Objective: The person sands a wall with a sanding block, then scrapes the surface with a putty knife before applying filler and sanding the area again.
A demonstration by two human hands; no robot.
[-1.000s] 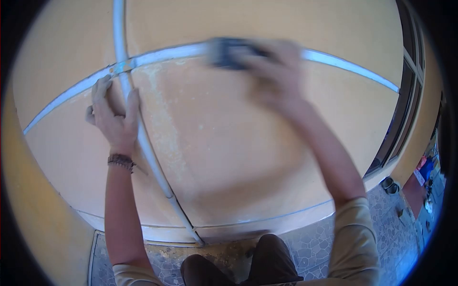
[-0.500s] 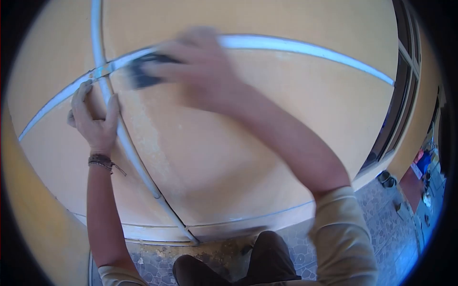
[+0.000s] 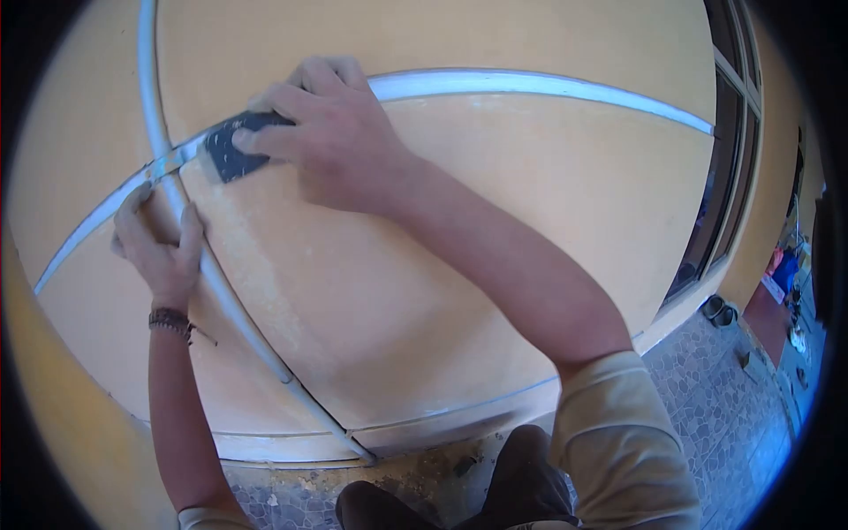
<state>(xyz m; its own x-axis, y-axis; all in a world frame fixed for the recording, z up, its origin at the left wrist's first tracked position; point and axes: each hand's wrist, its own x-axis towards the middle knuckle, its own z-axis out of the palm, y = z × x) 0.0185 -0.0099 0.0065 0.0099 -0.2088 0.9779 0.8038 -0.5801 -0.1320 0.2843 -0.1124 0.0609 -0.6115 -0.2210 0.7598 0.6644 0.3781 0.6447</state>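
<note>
My right hand [image 3: 331, 132] grips a dark, flat scraper [image 3: 231, 159] with white specks and a paler edge. It is held against the peach wall, at the white horizontal band [image 3: 495, 82], just right of where a vertical pipe [image 3: 231, 296] crosses. Below that crossing, my left hand [image 3: 159, 252] straddles the pipe with fingers spread, fingertips up by the band and thumb on the pipe's right side. A dark bracelet [image 3: 170, 321] is on the left wrist. Pale worn patches [image 3: 256, 256] mark the wall below the scraper.
A dark-framed window [image 3: 711, 194] is at the right. Below it, dark shoes [image 3: 720, 311] stand on the stone-patterned floor [image 3: 707, 389]. Various items lie farther right. A yellow wall edge [image 3: 66, 389] runs along the left, and my knees [image 3: 526, 468] are close under the wall.
My right hand, blurred before, is now sharp and has brought the scraper left, closer to the pipe crossing. My left hand keeps its place on the pipe. The whole view has shifted slightly.
</note>
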